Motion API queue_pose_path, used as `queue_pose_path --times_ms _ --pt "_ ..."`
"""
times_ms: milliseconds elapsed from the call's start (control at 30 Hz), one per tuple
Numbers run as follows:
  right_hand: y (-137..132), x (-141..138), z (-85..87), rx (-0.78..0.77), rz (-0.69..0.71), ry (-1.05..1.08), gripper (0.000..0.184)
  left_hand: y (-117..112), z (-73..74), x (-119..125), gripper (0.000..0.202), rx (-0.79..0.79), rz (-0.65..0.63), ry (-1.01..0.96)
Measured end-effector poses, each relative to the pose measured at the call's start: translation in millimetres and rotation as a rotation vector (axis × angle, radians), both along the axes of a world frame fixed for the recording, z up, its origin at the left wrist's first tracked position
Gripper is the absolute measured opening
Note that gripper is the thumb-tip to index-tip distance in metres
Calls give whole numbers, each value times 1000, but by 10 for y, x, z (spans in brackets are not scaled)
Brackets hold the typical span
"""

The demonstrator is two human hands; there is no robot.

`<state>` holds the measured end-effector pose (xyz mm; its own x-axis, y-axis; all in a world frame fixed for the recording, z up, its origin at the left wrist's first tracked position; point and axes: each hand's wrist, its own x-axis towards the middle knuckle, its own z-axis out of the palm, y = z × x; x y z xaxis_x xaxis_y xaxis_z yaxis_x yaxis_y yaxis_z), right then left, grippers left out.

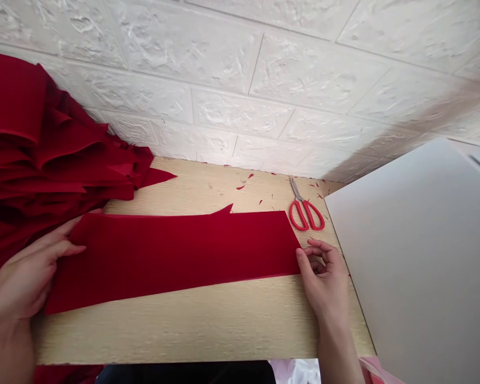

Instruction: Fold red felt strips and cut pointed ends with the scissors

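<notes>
A long red felt strip lies flat across the wooden table. My left hand rests at the strip's left end, fingers stretched out along its edge. At the strip's right end, my right hand touches the edge with its fingers curled in a pinch. What the fingers grip is not plain.
A heap of red felt pieces fills the left side against the white brick wall. Red-handled scissors lie at the back right. A large white board stands at the right. Small red scraps dot the tabletop.
</notes>
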<state>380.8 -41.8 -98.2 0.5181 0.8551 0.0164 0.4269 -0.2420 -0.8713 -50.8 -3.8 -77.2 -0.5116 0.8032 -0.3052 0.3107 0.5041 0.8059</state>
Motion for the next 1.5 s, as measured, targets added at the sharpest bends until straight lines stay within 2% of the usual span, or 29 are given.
queue_pose_path --times_ms 100,233,433,533,633,767,833,900,967,1033,1100,1167,1267,1400,1500 --pt "-8 -3 8 -6 10 -25 44 8 75 66 79 -81 147 -291" --pt "-13 -25 40 -6 50 -67 38 8 169 118 103 -154 13 -327" --pt "-18 -30 39 1 100 -88 36 4 184 126 89 -165 65 -336" --pt "-25 -27 22 0 86 -115 36 65 231 253 87 -159 -4 -335" --pt "-32 -23 7 10 61 -181 34 132 234 286 86 -101 -151 -131" --pt "-30 5 -22 72 91 -279 26 86 192 226 77 267 -356 532" --pt "-26 22 -40 72 119 -283 25 3 178 311 65 389 -457 769" --pt "-27 28 -51 47 152 -268 24 -84 135 516 56 454 -613 793" --pt "-32 20 -44 25 190 -262 20 -145 34 782 53 487 -833 780" --pt "-32 4 -13 36 212 -291 16 -171 -106 1015 58 531 -1016 843" --pt "-5 -4 33 59 205 -350 17 -176 -233 1150 65 543 -1116 931" --pt "69 18 72 49 193 -430 23 -176 -303 1177 69 524 -1176 993" --pt "269 130 70 -17 231 -553 26 -183 -304 1116 75 512 -1245 1025" --pt "527 318 23 -21 263 -658 17 -200 -269 1072 77 517 -1246 1037" --pt "643 278 98 43 261 -760 17 -205 -271 1090 77 524 -1241 1034"
